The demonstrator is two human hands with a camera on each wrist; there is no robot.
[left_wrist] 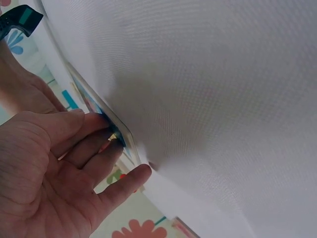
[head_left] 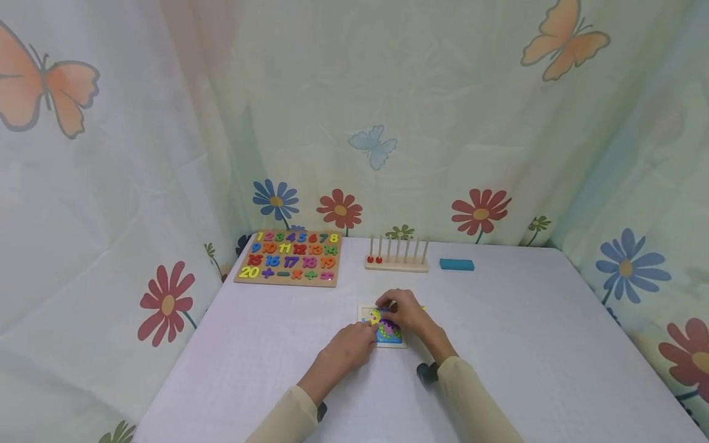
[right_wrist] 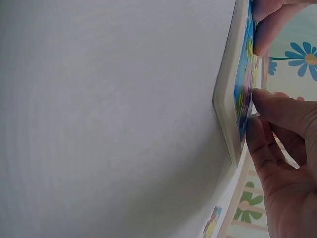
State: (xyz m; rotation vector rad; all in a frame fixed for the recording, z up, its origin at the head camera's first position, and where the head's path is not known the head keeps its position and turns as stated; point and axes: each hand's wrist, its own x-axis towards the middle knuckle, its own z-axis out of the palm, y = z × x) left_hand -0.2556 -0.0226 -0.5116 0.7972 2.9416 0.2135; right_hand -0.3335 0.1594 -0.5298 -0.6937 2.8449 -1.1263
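A small wooden picture puzzle point(head_left: 392, 346) lies on the table, with a blue, yellow, green and purple picture inside a pale frame. My left hand point(head_left: 349, 347) rests its fingertips on the puzzle's near left part; in the left wrist view its fingers point(left_wrist: 121, 191) are fairly straight and one reaches past the edge. From the right, my right hand point(head_left: 407, 311) reaches over the picture. Its thumb and index finger pinch a thin puzzle piece point(right_wrist: 255, 115) against the picture surface, as the right wrist view shows. The fingers hide most of that piece.
A loose puzzle piece point(right_wrist: 213, 223) lies beyond the puzzle, partly behind my right hand. Farther back stand a number board point(head_left: 285, 285), a peg counting rack point(head_left: 396, 267) with two red beads, and a teal block point(head_left: 456, 264). Floral curtains point(head_left: 421, 92) surround the white table point(head_left: 526, 344).
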